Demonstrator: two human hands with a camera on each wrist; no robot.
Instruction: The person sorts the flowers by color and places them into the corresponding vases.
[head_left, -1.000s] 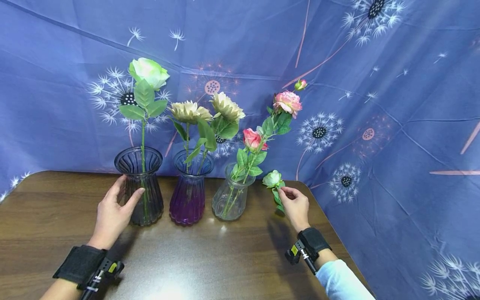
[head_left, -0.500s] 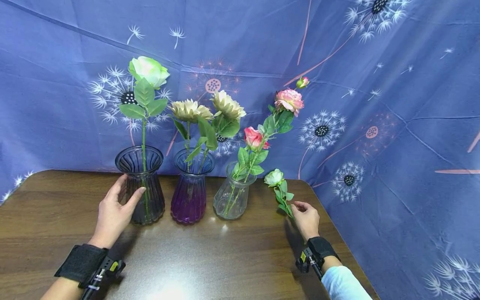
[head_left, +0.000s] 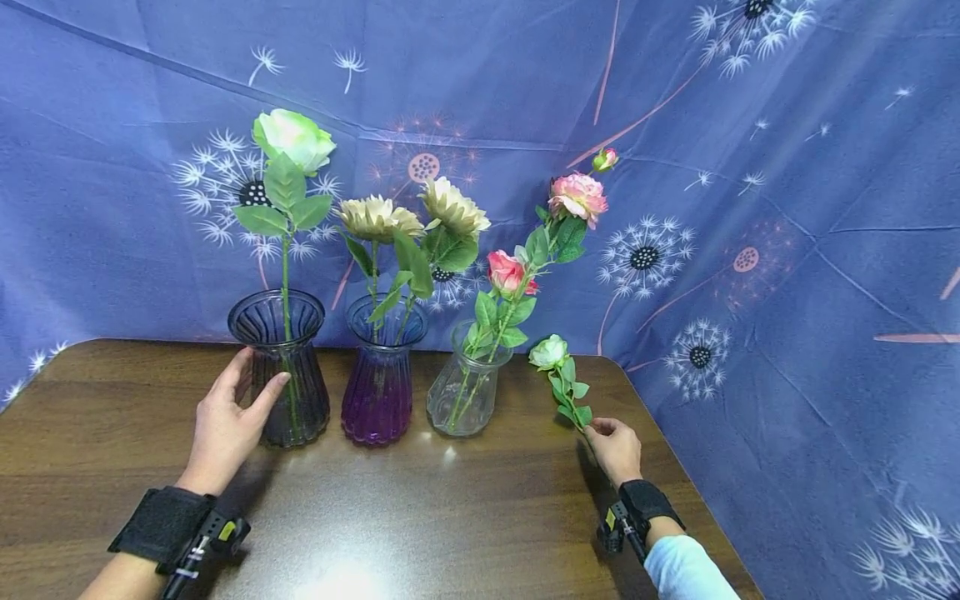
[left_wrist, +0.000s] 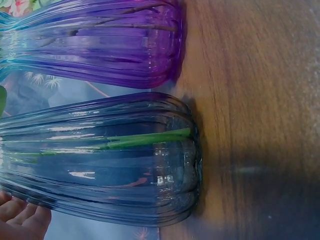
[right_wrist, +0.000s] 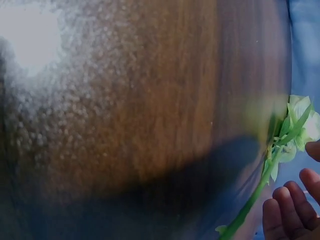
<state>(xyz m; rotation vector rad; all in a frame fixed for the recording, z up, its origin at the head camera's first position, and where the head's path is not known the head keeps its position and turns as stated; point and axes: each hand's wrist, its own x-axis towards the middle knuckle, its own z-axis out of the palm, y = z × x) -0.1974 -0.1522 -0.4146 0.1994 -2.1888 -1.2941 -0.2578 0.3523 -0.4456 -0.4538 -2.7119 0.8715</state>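
At the left, my left hand [head_left: 227,421] grips the side of a dark grey ribbed glass vase [head_left: 291,396], thumb in front; its fingertips touch the glass in the left wrist view. A tall pale green rose [head_left: 295,142] stands in that vase. My right hand [head_left: 617,450] is beside the lower stem of a small white-green artificial flower [head_left: 550,353] near the table's right edge. In the right wrist view the stem [right_wrist: 250,202] passes left of the fingers [right_wrist: 282,200], which are spread from the thumb.
A purple glass vase [head_left: 377,400] with two cream flowers [head_left: 380,220] stands beside the grey one. Right of it is a clear glass vase [head_left: 461,404] with leaning pink flowers [head_left: 578,198]. Blue dandelion-print cloth [head_left: 495,75] hangs behind the wooden table [head_left: 420,517].
My right hand has moved down and right, from just below the small flower's head to its lower stem. The flower has shifted little. My left hand stays at the grey vase.
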